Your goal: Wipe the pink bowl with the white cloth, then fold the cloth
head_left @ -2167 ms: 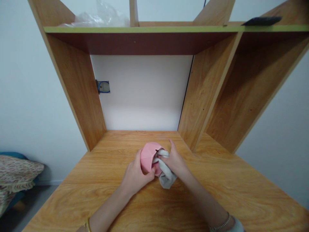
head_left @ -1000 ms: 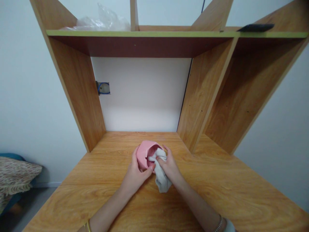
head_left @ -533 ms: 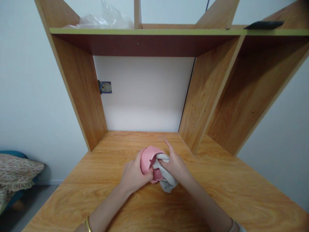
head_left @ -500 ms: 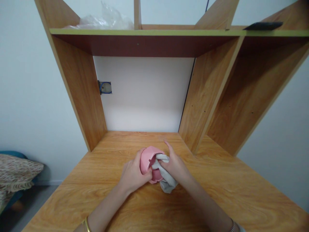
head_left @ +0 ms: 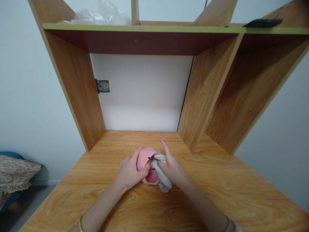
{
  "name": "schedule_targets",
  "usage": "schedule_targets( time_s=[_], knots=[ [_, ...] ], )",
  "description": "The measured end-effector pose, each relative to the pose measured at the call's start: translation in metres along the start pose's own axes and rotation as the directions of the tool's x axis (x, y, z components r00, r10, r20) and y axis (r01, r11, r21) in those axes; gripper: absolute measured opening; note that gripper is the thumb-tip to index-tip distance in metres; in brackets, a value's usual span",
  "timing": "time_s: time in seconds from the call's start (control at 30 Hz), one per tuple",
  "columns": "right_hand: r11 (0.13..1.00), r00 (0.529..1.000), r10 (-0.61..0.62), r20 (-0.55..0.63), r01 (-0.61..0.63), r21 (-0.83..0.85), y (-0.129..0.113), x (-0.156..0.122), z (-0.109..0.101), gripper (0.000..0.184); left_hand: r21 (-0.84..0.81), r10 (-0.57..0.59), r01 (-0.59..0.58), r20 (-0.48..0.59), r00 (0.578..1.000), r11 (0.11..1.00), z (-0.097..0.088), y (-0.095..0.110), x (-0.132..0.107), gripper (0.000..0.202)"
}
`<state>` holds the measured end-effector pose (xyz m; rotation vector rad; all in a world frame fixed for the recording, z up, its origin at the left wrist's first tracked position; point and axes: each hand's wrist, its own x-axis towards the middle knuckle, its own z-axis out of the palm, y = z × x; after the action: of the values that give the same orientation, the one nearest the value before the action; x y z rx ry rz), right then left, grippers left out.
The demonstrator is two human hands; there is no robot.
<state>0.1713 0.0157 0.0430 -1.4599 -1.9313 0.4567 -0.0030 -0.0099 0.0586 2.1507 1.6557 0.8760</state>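
A pink hollow container (head_left: 144,158) with a notched, wavy rim is tilted so that its opening faces right. Wrapped round its left side is my left hand (head_left: 131,170), the thumb at the rim. My right hand (head_left: 172,166) pinches a light grey cloth (head_left: 164,181) at the container's mouth, with one finger pointing up. Part of the cloth lies inside the opening and the rest hangs out below. The fingertips of my right hand are hidden behind the cloth.
The wooden desktop (head_left: 96,193) spreads beneath my hands. Behind it rises a shelf unit (head_left: 154,28) with upright panels. A clear plastic bag (head_left: 101,14) and a dark flat object (head_left: 263,23) lie on the shelf. A wall socket box (head_left: 103,86) shows at the left. Patterned fabric (head_left: 16,170) is at the far left.
Both hands, with the container and cloth, appear slightly further left. The whole view has shifted a little as well. The grip of each hand stays the same.
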Motion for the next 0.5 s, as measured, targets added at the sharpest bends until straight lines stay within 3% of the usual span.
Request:
schedule_targets(
  time_s=[0.17,0.27,0.37,0.43,0.5],
  knots=[
    [0.992,0.981,0.101,-0.168,-0.086,0.095,0.001,0.002,0.004,0.071,-0.240,-0.019,0.014,-0.017,1.000,0.971,0.008,-0.005,0.000,0.087],
    [0.941,0.954,0.200,-0.222,-0.124,0.313,0.002,0.003,0.009,0.070,-0.438,-0.011,0.005,-0.011,1.000,0.899,0.023,-0.004,-0.001,0.102],
    [0.843,0.955,0.224,-0.195,-0.090,0.530,0.002,0.005,0.014,0.067,-0.628,0.041,-0.045,-0.020,0.999,0.777,0.037,-0.002,-0.003,0.089],
    [0.824,0.962,0.215,-0.168,-0.087,0.561,0.002,0.006,0.016,0.066,-0.698,0.051,-0.057,-0.030,0.998,0.714,0.043,0.000,-0.003,0.078],
    [0.841,0.964,0.219,-0.150,-0.109,0.529,0.003,0.007,0.016,0.067,-0.697,0.033,-0.054,-0.044,0.998,0.715,0.044,0.000,-0.003,0.072]
  ],
)
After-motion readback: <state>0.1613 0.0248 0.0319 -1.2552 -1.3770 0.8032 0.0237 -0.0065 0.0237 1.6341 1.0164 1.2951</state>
